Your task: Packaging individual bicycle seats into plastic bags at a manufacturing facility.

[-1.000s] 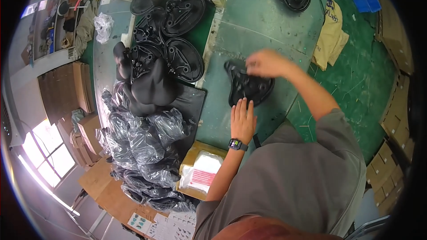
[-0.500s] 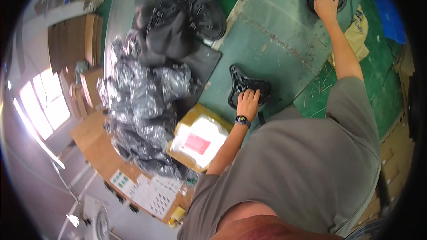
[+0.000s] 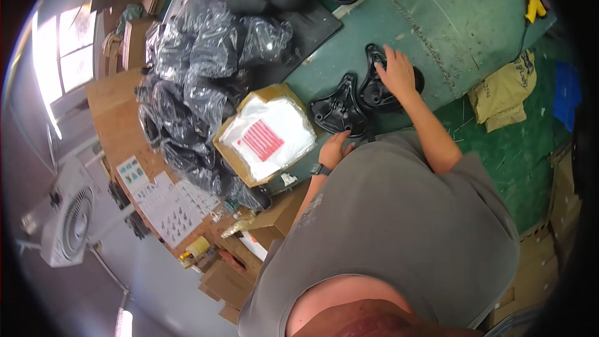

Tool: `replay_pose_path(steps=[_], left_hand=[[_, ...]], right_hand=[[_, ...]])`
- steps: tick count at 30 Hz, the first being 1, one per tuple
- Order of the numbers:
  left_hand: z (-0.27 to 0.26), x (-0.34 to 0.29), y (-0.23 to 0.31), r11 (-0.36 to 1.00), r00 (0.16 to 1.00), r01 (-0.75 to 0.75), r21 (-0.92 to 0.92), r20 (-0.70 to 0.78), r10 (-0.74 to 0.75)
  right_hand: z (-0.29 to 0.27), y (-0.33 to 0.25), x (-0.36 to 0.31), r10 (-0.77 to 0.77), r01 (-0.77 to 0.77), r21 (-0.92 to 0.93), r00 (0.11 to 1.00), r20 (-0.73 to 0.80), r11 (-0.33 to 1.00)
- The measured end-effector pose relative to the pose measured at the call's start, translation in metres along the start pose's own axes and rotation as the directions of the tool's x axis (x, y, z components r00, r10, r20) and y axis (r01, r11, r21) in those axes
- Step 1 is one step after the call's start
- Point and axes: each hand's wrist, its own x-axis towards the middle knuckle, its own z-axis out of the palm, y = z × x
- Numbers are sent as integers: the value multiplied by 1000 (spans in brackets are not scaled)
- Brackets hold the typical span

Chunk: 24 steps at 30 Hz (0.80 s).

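Observation:
Two black bicycle saddles lie underside up, side by side, on the green worktable. At the near edge of the left saddle, my left hand has one finger over the rim and another just below it, gripping that edge. My right hand rests on the right saddle, fingers stretched and apart, covering part of its frame and broad end. The saddles' narrow ends point away from me.
Left of the saddles stands an open carton holding white plastic bags with a red-printed label. Beyond it are piled saddles in clear plastic. Yellow-handled pliers lie at the table's far right, above a tan sack.
My right hand has come in from the far right with its saddle, now beside the left one. My left hand has slid to the left saddle's near edge, and the view has shifted.

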Motion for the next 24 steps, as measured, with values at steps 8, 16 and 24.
replay_pose_path(steps=[8, 16, 24], left_hand=[[-16, -57, -35, 913, 815, 336, -233, -414, -405], [-57, -11, -146, 875, 579, 341, -343, -657, -483], [-32, 29, -194, 829, 566, 421, -368, -608, -558]], right_hand=[[90, 20, 77, 347, -257, -235, 748, 566, 937], [-6, -14, -25, -74, 57, 94, 978, 193, 994], [-64, -1, -167, 525, -467, -240, 741, 419, 851]])
